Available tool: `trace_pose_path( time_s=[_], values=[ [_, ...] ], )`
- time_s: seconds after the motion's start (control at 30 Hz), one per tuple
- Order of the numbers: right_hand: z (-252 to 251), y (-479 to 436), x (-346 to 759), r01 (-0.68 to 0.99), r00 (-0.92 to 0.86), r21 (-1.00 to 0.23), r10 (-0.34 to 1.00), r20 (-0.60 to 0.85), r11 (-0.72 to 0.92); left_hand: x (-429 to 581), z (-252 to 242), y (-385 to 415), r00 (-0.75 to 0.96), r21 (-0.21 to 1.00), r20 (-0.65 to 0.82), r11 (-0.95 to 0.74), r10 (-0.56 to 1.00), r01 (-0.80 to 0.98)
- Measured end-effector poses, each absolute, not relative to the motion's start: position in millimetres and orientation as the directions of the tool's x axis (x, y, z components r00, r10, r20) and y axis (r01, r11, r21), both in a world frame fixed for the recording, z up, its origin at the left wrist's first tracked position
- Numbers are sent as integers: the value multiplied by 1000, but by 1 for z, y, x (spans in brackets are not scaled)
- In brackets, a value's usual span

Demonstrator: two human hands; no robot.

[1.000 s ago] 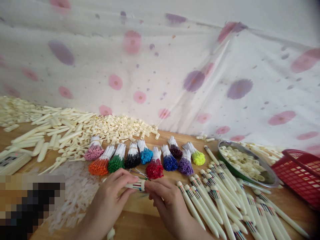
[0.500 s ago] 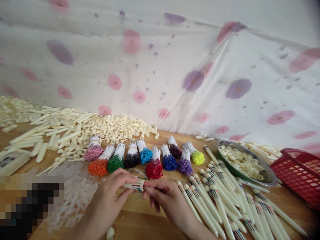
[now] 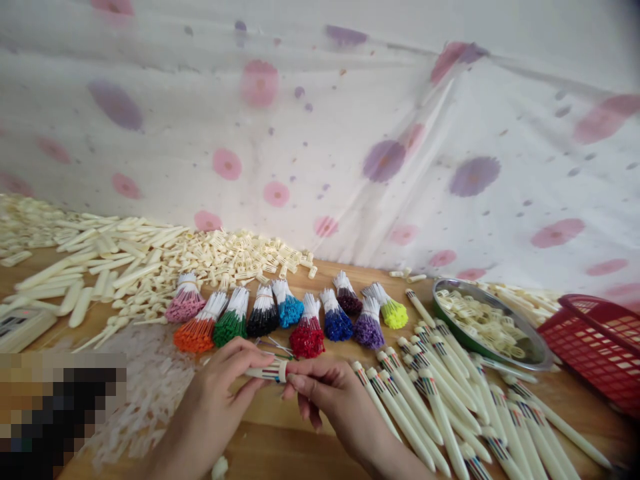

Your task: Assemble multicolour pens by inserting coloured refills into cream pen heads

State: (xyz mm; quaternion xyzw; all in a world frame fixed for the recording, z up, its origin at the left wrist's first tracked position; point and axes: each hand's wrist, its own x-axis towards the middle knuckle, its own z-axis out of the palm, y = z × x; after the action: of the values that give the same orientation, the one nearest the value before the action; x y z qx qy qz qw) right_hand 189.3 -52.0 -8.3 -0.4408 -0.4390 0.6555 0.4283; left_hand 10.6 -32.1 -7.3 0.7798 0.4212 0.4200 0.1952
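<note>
My left hand and my right hand meet at the front of the wooden table. Between them they pinch a cream pen part with coloured refills. The left fingers wrap its body and the right thumb and forefinger close on its ringed end. Just beyond the hands stand several bundles of coloured refills, from pink and orange to purple and yellow-green. To the right lies a row of assembled cream pens.
Heaps of cream pen barrels and small clips cover the left and back. A metal bowl of cream parts and a red basket sit at the right. A flowered cloth hangs behind. A pixelated patch covers the lower left.
My right hand shifted from curled under the pen part to pinching its ringed end. The view drifted slightly; the left hand stayed put.
</note>
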Motion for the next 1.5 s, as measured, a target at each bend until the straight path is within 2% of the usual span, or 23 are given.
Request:
trace_pose_path(
  time_s=[0.17, 0.27, 0.37, 0.57, 0.63, 0.73, 0.83, 0.9, 0.97, 1.13, 1.27, 1.33, 1.4, 1.5],
  values=[
    [-13, -53, 188, -101, -209, -982, 968, -139, -162, 11, -7, -32, 298, 657, 487, -569, 821, 494],
    [-14, -57, 190, 103, -180, -992, 982, 53, 73, 12, -6, -33, 298, 669, 471, -556, 831, 493],
    [-12, -61, 189, 279, -181, -925, 960, 215, 260, 13, -6, -33, 294, 677, 474, -557, 830, 480],
    [-13, -60, 191, 221, -102, -956, 980, 173, 192, 10, -8, -30, 278, 723, 426, -508, 861, 467],
    [-12, -56, 199, 279, -112, -943, 981, 159, 184, 7, -8, -27, 266, 755, 397, -477, 879, 450],
    [-14, -48, 213, 524, -229, -812, 960, 160, 260, -1, -7, -21, 254, 814, 353, -430, 900, 391],
    [-25, -39, 219, 758, -402, -532, 912, 74, 378, -10, -2, -14, 276, 868, 316, -394, 908, 303],
    [-37, -35, 216, 831, -438, -379, 899, 3, 406, -14, 2, -12, 298, 893, 307, -382, 904, 240],
    [-49, -32, 210, 863, -424, -317, 905, -29, 394, -16, 7, -10, 311, 918, 295, -358, 903, 170],
    [-57, -29, 205, 889, -358, -314, 934, -19, 334, -15, 11, -10, 312, 964, 222, -256, 924, 74],
    [-33, -34, 216, 906, -228, -360, 973, 29, 223, -15, 9, -11, 276, 974, 196, -220, 941, 61],
    [-15, -39, 222, 849, -194, -469, 969, 155, 245, -15, 7, -11, 268, 974, 192, -217, 944, 67],
    [0, -46, 225, 750, -193, -550, 917, 349, 367, -14, 4, -10, 273, 971, 194, -224, 942, 82],
    [10, -56, 221, 676, -222, -531, 828, 515, 511, -12, 0, -9, 263, 967, 193, -229, 945, 110]
  ],
)
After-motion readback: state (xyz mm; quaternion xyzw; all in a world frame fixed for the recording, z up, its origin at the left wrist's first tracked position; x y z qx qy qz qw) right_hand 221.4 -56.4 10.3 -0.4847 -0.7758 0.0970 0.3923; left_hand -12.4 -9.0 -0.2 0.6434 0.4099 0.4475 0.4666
